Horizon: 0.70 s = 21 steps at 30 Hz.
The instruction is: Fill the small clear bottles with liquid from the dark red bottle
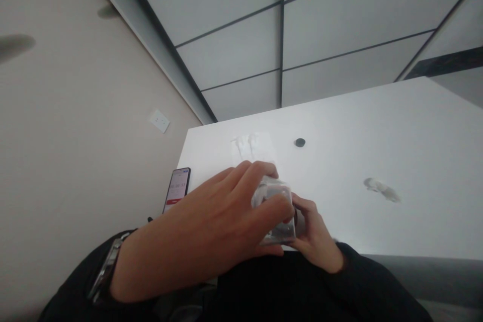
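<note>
Both hands are at work on a small clear box (285,234) close to the middle of the table's near edge, and the step in hand looks to be handling or turning it: the left hand (230,211) is clamped over it, thumb across one face and fingers over the far side, while the right hand (315,236) grips its right end. Whether the box touches the table (332,161) is hidden by the hands (as are most of its contents, if any). I judge that any move from here calls for one hand to steady the box while the other shifts its hold, clear of the near edge. Behind the left fingers, towards the far edge, lies a pale cord-like item (252,145), with a dark round disc (300,142) to its right. The phone (177,188) lies along the left edge, near the left forearm, so a leftward sweep could knock it. More room stretches rightward, past the crumpled clear plastic (382,189), up to the far right corner; the far edge faces panelled doors (241,35), and the wall (94,136) hems in the left.
</note>
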Each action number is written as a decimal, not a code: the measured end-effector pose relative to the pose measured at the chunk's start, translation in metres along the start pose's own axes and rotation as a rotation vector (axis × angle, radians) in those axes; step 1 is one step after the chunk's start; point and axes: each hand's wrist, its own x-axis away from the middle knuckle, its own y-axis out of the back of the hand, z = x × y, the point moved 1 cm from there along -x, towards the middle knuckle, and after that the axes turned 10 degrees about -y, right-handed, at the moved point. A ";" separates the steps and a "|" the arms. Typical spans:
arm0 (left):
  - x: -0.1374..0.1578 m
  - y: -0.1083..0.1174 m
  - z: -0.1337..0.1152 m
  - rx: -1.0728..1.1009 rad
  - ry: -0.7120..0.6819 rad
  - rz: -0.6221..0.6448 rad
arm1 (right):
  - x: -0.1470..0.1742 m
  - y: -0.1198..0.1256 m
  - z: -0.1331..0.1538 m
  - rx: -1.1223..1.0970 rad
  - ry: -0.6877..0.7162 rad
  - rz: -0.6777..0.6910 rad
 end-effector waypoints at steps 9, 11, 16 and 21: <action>-0.004 0.002 -0.001 -0.043 -0.020 0.069 | -0.002 0.001 0.004 0.035 0.079 0.005; -0.006 0.004 -0.003 -0.054 -0.022 0.084 | -0.002 0.001 0.006 0.041 0.085 0.002; -0.010 0.005 -0.004 -0.045 -0.018 0.093 | -0.003 0.001 0.009 0.058 0.068 0.001; -0.011 0.006 -0.005 -0.059 -0.027 0.095 | -0.003 0.002 0.010 0.086 0.072 0.003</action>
